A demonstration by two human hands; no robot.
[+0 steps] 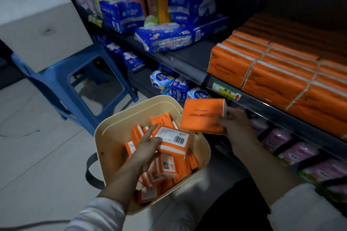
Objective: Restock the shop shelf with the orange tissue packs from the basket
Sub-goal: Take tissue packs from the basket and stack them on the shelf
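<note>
**Slip risk on the way up**

One orange tissue pack [202, 116] hangs just past the right rim of the basket [120, 118], pinched at its end by the right hand [236, 125]. The left hand [148, 146] grips a barcode-up pack [173, 140] above the heap inside. That end pinch looks shallow, so the pack could slip. The bundled stack [262, 75] also crowds the front edge of the shelf [189, 58].

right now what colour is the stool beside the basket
The stool is blue, seen best in the head view.
</note>
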